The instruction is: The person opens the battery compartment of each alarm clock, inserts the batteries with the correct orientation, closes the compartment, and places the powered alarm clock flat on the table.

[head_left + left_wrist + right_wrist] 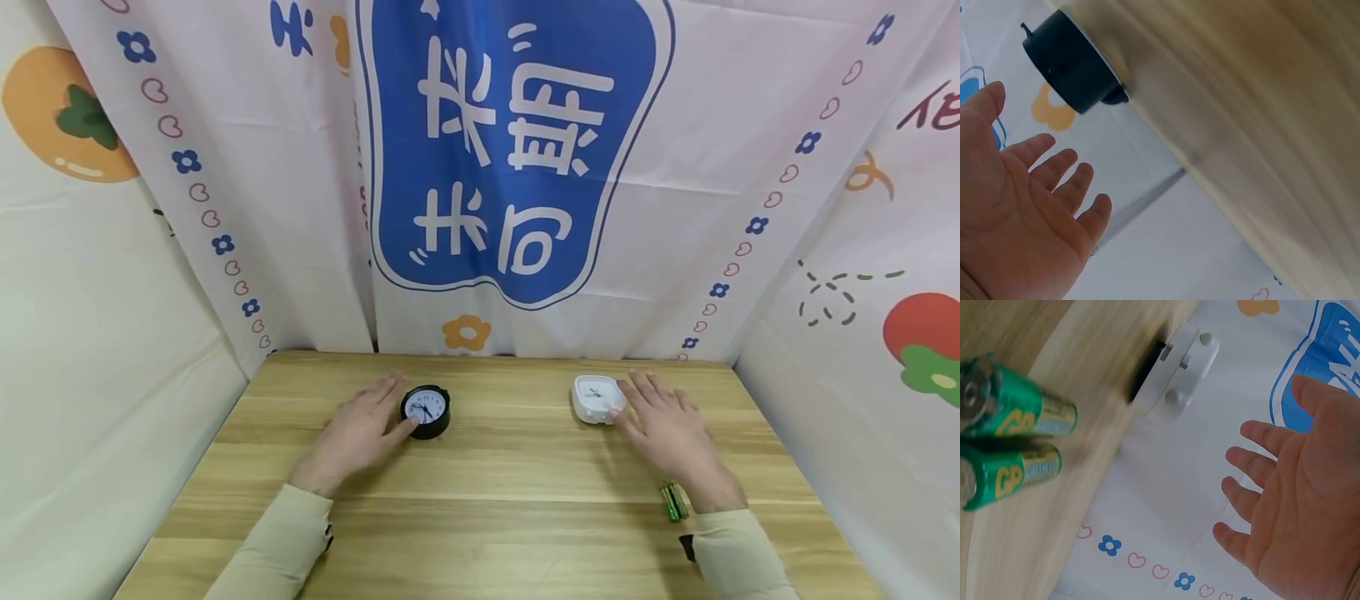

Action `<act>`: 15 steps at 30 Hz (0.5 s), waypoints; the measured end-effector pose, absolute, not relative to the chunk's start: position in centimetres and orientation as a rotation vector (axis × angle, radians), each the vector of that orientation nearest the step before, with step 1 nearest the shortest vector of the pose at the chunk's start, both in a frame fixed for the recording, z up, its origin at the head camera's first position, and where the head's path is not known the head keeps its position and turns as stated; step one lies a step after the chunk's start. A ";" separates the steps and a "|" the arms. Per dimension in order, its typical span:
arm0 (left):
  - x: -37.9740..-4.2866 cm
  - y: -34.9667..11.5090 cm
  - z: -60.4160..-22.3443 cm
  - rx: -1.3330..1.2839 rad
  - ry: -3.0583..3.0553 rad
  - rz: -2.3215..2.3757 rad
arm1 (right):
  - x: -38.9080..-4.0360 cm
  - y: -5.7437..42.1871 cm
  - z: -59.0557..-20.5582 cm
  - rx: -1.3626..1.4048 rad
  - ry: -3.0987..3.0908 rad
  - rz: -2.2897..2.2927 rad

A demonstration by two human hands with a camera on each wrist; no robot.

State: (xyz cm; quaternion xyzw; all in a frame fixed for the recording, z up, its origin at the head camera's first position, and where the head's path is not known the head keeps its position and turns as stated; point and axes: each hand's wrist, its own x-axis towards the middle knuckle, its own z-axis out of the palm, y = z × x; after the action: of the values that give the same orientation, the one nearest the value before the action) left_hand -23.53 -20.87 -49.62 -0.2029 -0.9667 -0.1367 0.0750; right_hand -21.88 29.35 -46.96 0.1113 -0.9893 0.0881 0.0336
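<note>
A round black alarm clock [425, 411] with a white dial sits on the left part of the table. My left hand [362, 429] is just left of it, fingers extended; in the left wrist view the hand [1035, 200] is apart from the clock [1072, 62]. Toward the right lies a white square-faced alarm clock [596, 398], dial up. Beside it, my right hand [667, 429] has its fingers spread and nothing in its palm. The right wrist view shows a gap between the hand [1297, 487] and the white clock [1175, 372].
Two green batteries [673, 502] lie side by side near the right wrist. The wood-grain table [487, 533] ends at a printed white curtain [315, 250], with fabric walls at both sides.
</note>
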 end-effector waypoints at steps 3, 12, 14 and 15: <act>-23.8 -20.3 -49.9 -0.631 -2.913 -0.396 | -22.0 28.8 -47.2 0.361 -3.035 0.258; -24.7 -18.9 -50.3 -0.690 -2.956 -0.428 | -22.0 26.8 -47.5 0.420 -3.014 0.259; -24.8 -18.6 -50.1 -0.706 -2.968 -0.444 | -21.9 26.5 -47.5 0.433 -3.008 0.253; -24.8 -18.4 -50.0 -0.714 -2.974 -0.455 | -21.9 26.4 -47.5 0.439 -3.005 0.251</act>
State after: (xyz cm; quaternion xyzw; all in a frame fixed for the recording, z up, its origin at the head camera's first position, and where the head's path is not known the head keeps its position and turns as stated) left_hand -24.84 -18.39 -49.98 -0.2308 -0.9615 -0.1471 0.0247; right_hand -21.87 26.38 -47.47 0.1439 -0.9850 0.0822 0.0469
